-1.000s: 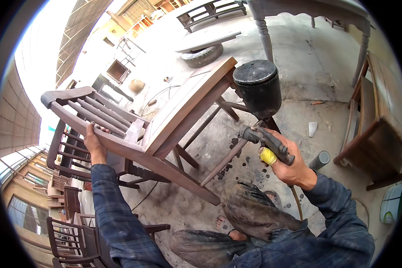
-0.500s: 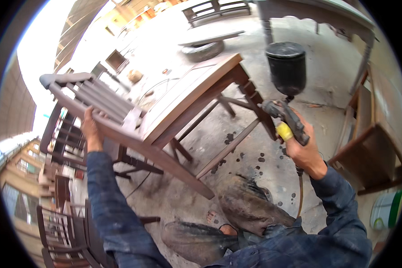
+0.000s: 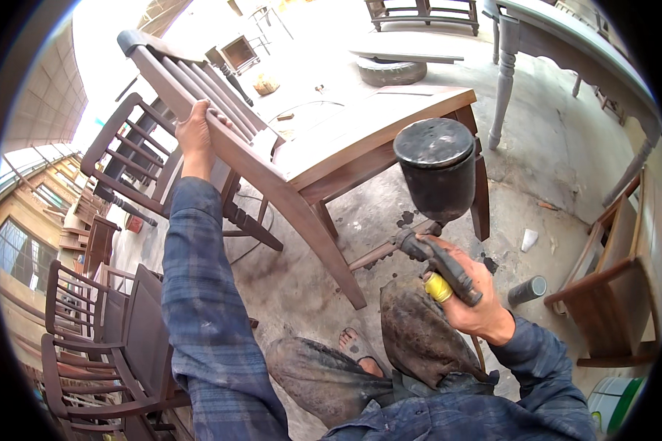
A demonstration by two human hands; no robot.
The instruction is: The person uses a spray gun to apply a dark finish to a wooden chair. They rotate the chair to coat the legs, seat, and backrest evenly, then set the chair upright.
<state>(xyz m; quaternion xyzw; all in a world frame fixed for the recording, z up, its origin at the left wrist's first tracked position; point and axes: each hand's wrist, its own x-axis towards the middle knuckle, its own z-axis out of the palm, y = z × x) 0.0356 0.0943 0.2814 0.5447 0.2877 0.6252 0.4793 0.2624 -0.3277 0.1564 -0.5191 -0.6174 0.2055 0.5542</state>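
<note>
While the left hand [image 3: 195, 132] clenches a back slat of the tipped wooden chair [image 3: 287, 158] at upper left of the frame, steadying its underside toward the nozzle, the right hand [image 3: 474, 294] grips the spray gun [image 3: 438, 195] at centre right, cup upright.

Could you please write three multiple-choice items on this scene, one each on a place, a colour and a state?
1. Where does the left hand grip the wooden chair?
A. backrest
B. seat
C. foot

2. What colour is the spray gun cup?
A. white
B. black
C. red

3. How does the chair stand?
A. upright
B. upside down
C. tilted

A: the fingers wrap a back slat.
B: the cup above the right hand is black.
C: the chair leans with its back raised.
</note>
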